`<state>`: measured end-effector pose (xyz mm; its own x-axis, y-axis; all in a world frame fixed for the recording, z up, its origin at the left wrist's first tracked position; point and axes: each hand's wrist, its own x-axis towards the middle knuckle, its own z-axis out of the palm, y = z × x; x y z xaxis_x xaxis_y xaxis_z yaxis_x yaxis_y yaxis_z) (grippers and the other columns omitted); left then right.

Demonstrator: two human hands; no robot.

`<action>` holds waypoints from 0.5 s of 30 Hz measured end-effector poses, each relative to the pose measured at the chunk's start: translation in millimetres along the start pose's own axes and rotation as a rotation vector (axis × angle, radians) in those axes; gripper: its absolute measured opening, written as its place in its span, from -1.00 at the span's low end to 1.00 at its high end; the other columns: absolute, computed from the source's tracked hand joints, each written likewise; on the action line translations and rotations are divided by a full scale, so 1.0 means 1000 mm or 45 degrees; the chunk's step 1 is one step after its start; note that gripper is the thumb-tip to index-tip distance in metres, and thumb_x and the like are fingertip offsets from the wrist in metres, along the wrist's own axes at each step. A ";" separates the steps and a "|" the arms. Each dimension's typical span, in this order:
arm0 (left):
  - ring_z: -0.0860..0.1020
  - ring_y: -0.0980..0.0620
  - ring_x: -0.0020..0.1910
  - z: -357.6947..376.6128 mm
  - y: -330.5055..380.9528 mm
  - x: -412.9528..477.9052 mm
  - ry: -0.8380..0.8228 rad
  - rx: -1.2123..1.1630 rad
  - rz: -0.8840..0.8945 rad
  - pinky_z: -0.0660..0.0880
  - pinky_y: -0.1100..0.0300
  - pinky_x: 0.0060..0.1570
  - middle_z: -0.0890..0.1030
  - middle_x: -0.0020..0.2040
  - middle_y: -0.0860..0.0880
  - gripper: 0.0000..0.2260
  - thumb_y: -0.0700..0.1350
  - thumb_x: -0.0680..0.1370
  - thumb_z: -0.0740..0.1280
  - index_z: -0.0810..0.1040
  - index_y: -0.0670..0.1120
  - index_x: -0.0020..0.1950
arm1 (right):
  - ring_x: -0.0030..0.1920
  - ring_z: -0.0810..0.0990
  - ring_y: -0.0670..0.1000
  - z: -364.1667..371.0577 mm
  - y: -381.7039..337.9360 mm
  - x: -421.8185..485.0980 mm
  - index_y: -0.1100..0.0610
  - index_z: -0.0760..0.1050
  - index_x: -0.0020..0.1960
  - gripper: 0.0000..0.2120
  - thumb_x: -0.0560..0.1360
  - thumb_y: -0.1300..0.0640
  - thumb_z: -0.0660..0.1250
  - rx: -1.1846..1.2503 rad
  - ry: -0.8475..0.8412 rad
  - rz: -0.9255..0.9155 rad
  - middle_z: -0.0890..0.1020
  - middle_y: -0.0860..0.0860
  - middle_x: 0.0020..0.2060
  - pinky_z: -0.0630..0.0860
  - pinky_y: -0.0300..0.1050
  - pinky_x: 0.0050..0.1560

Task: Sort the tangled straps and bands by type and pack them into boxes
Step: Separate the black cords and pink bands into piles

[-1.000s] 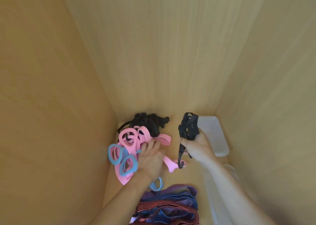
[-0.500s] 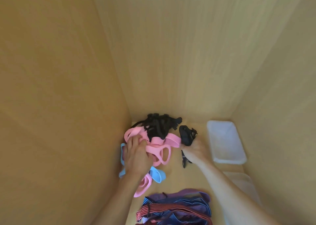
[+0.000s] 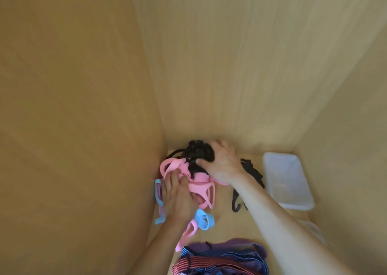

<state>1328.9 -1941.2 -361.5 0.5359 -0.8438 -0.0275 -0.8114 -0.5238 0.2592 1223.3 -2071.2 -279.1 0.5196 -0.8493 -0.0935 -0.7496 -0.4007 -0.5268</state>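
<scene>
Right hand: fingers clamped on black straps, back corner.
Left hand: straight fingers press pink bands, hiding some from us.
Box: right; contents unclear to us.
Striped bands: cut off below.

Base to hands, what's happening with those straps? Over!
Left hand presses pink bands. Right hand grips black straps, pink tangled in. Loose strap lies beside box. Over.

right hand grips black straps | left hand rests on pink bands | white box at right
</scene>
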 end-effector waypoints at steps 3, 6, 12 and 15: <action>0.13 -0.10 0.54 -0.002 -0.002 0.000 -0.021 -0.017 -0.015 0.07 -0.08 0.53 0.26 0.52 -0.05 -0.50 -0.08 0.42 0.25 0.43 -0.03 0.39 | 0.49 0.23 0.19 0.023 0.003 0.018 -0.10 0.25 0.52 -0.24 0.40 -0.25 0.41 -0.139 -0.327 0.081 0.27 0.05 0.49 0.25 0.20 0.48; 0.11 -0.10 0.55 -0.003 -0.002 0.003 -0.041 -0.042 -0.021 0.02 -0.07 0.55 0.22 0.55 -0.04 -0.48 -0.05 0.44 0.23 0.41 -0.02 0.43 | 0.29 0.53 0.15 0.034 0.019 0.026 -0.02 0.48 0.33 -0.60 0.51 0.05 0.40 0.072 -0.203 0.133 0.59 0.06 0.26 0.48 -0.05 0.26; 0.30 -0.22 0.49 -0.004 0.003 0.000 0.109 -0.191 -0.032 0.09 -0.19 0.52 0.43 0.44 -0.17 -0.49 0.04 0.41 0.18 0.57 -0.15 0.28 | -0.15 0.61 -0.08 0.010 0.024 0.031 -0.03 0.56 -0.20 -0.74 0.58 0.27 0.32 0.481 0.031 0.215 0.63 -0.15 -0.25 0.37 -0.46 -0.31; 0.39 -0.25 0.41 -0.008 0.006 -0.004 0.205 -0.246 -0.026 0.18 -0.22 0.47 0.51 0.32 -0.19 -0.39 0.08 0.31 0.01 0.62 -0.17 0.14 | -0.18 0.56 -0.17 0.003 0.016 0.027 -0.01 0.57 -0.17 -0.78 0.59 0.26 0.35 0.576 0.076 0.192 0.62 -0.14 -0.23 0.37 -0.49 -0.36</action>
<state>1323.5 -1940.1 -352.2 0.5948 -0.7956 0.1153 -0.7485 -0.4958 0.4404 1226.5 -2099.2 -292.1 0.3845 -0.9100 -0.1550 -0.5541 -0.0932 -0.8272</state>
